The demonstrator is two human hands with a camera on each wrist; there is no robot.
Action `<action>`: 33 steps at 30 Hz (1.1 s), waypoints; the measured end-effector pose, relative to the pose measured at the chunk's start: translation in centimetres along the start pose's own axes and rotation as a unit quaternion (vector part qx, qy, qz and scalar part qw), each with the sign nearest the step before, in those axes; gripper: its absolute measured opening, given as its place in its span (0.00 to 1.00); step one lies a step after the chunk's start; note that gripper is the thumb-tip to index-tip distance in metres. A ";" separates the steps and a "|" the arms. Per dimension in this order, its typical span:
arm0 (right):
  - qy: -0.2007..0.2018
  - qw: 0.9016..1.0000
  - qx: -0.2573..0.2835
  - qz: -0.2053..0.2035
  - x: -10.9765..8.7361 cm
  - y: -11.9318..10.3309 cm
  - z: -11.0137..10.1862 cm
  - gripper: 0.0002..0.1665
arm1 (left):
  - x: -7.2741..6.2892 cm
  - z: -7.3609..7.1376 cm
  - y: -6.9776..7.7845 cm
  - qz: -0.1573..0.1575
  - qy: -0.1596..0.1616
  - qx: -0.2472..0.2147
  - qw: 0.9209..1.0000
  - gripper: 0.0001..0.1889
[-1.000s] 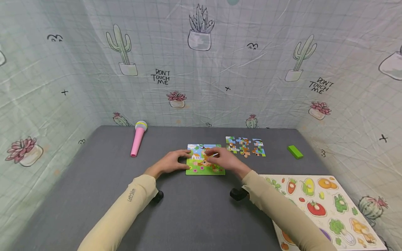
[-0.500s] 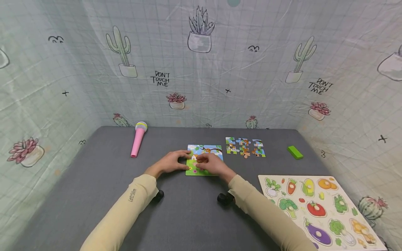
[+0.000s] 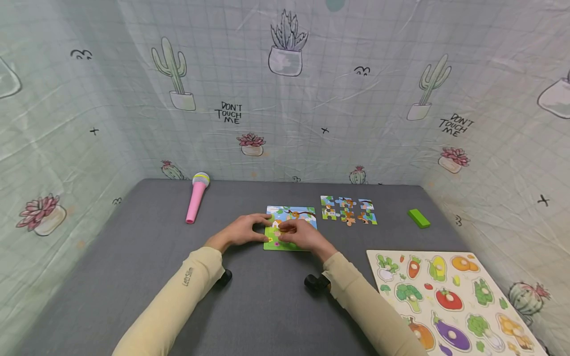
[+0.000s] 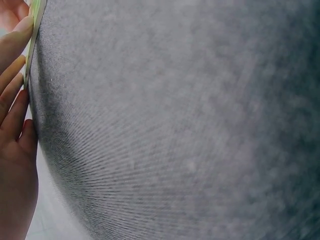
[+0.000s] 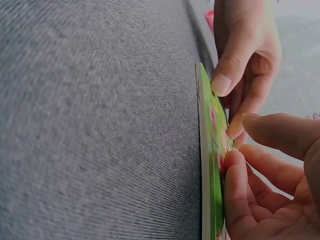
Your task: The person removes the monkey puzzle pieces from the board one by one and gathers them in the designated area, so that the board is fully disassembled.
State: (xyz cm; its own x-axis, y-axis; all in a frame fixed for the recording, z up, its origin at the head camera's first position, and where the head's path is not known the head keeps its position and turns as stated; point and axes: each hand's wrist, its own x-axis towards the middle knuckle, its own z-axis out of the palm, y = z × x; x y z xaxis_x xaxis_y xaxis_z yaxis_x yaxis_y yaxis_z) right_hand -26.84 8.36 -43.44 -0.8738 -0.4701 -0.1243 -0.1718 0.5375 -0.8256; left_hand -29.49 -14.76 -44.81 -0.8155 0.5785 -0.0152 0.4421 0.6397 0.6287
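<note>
Puzzle board (image 3: pixel 290 213) lies flat on the tabletop (image 3: pixel 249 306), at six o'clock from the head view's centre. Of the hands, the left hand (image 3: pixel 242 230) spreads thumb and fingers at its nine o'clock edge; the right hand (image 3: pixel 306 236) touches its middle, though I cannot tell whether it pinches anything. Loose puzzle pieces (image 3: pixel 347 213) lie near, between two and three o'clock.

Left hand (image 3: pixel 242 230) parts thumb from fingers; right hand (image 3: pixel 305 234) bends its fingers.
</note>
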 end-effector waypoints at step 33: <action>-0.058 0.988 -0.070 -0.128 0.4 0.5 0.3 0.25 | 0.1 0.0 0.0 0.010 -0.004 0.016 1.000 0.24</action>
State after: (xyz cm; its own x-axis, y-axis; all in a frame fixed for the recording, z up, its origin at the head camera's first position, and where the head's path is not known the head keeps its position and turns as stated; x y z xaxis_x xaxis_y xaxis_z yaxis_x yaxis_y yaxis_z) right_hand -27.10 8.24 -44.02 -0.7374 -0.6753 0.0104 -0.4484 0.4781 -0.7552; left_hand -29.55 -14.65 -44.83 -0.8037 0.5949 -0.0090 0.4702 0.6443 0.6032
